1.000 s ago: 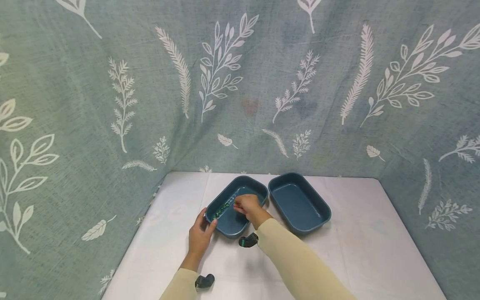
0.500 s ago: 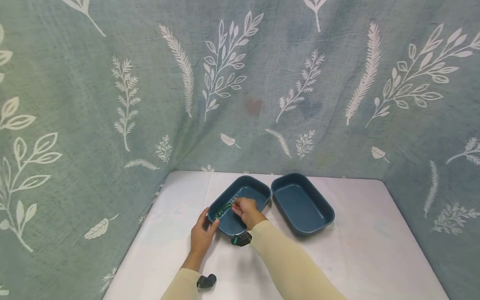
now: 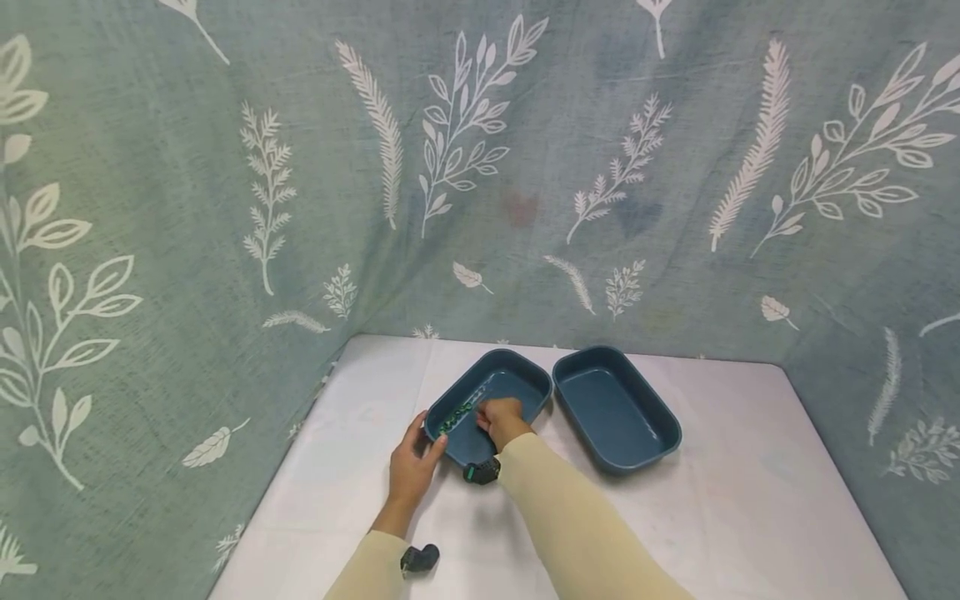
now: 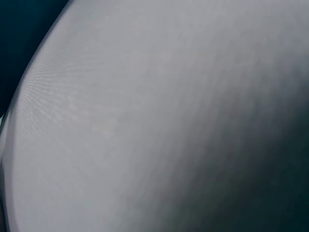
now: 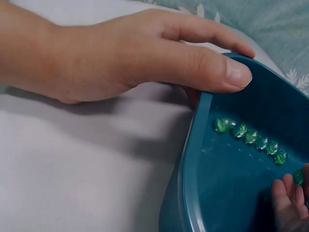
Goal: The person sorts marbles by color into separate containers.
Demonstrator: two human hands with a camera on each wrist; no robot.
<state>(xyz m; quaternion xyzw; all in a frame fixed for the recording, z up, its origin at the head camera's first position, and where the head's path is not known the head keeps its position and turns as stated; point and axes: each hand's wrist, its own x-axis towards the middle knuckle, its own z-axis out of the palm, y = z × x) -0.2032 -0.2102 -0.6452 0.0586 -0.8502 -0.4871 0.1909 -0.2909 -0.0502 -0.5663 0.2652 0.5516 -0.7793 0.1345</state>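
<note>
My left hand (image 3: 411,471) holds the near-left corner of a blue rectangular plastic bin (image 3: 468,442), its thumb over the rim and its fingers against the outside. Along the bin's left wall lies a row of several green glass marbles (image 5: 251,137). Reaching into the same bin, my right hand (image 3: 501,417) is low over the floor, right of the row. At the edge of the right wrist view, its fingertips pinch one green marble (image 5: 298,177). The left wrist view shows mostly blurred white cloth and no fingers.
A second blue bin (image 3: 615,408) stands just right of the first, close to its rim. Both rest on a table with a white cloth (image 3: 735,500). A green-grey curtain (image 3: 517,167) with white leaves surrounds the table's back and sides.
My right hand has shifted slightly toward me inside the bin, and its wrist has turned a little. The left hand stays on the corner. The whole head view has drifted slightly.
</note>
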